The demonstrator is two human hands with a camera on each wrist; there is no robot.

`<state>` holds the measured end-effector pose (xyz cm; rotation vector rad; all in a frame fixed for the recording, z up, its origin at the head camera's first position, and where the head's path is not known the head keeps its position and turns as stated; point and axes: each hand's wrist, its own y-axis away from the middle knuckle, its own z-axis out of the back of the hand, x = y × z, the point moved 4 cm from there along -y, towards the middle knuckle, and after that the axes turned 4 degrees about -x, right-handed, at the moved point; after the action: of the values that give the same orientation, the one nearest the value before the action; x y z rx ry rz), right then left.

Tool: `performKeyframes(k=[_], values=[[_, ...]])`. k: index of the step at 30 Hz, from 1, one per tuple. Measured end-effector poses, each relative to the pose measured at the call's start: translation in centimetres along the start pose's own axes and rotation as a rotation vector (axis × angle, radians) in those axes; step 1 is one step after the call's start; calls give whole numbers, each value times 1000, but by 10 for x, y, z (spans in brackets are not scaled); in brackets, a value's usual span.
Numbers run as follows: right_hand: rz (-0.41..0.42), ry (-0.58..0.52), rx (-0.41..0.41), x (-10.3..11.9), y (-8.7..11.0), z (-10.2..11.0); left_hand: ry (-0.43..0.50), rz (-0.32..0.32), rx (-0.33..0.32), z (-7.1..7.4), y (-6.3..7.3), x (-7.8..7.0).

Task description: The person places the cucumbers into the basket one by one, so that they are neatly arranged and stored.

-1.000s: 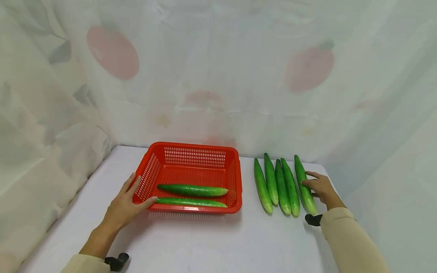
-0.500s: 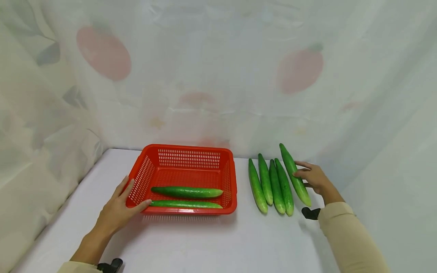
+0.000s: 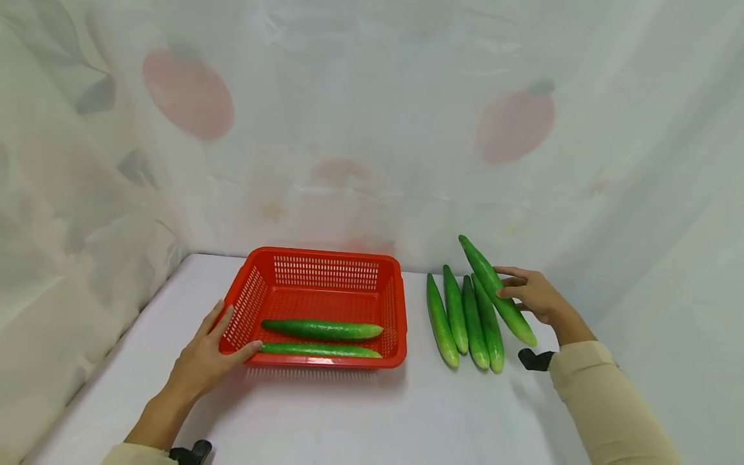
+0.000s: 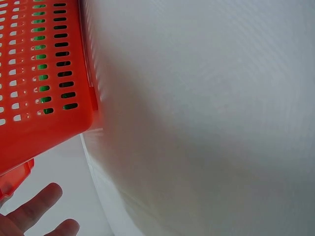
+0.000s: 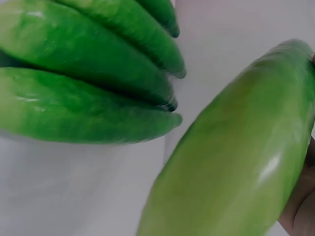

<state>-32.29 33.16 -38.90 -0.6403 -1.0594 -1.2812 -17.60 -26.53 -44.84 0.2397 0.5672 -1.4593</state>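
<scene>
My right hand (image 3: 536,296) grips a long green cucumber (image 3: 487,274) around its middle, tilted and raised off the table beside a row of several cucumbers (image 3: 473,323). In the right wrist view the held cucumber (image 5: 231,147) fills the right side, its pale end nearest the camera. At the left my left hand (image 3: 200,365) rests on the corner of a red plastic basket (image 3: 331,252), thumb on the front rim and fingers spread along the left side. Two cucumbers lie in the basket: one on its floor (image 3: 322,330), the other (image 3: 320,351) partly hidden by the front rim.
The basket and the row of cucumbers share a white-covered table (image 3: 349,420). A pale patterned curtain (image 3: 360,129) hangs along the back edge, with more fabric at both sides. The basket's slotted wall (image 4: 39,64) shows in the left wrist view.
My right hand has lifted the rightmost cucumber from the table and moved it up and left, towards the other cucumbers. The left hand stays at the basket's corner.
</scene>
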Motion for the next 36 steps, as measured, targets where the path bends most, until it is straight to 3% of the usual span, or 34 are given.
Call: performKeyframes(k=[22, 36], values=[[98, 73, 145, 66, -14, -20, 16, -4, -2, -1, -2, 0], [207, 119, 240, 106, -19, -62, 16, 0, -4, 0, 0, 0]])
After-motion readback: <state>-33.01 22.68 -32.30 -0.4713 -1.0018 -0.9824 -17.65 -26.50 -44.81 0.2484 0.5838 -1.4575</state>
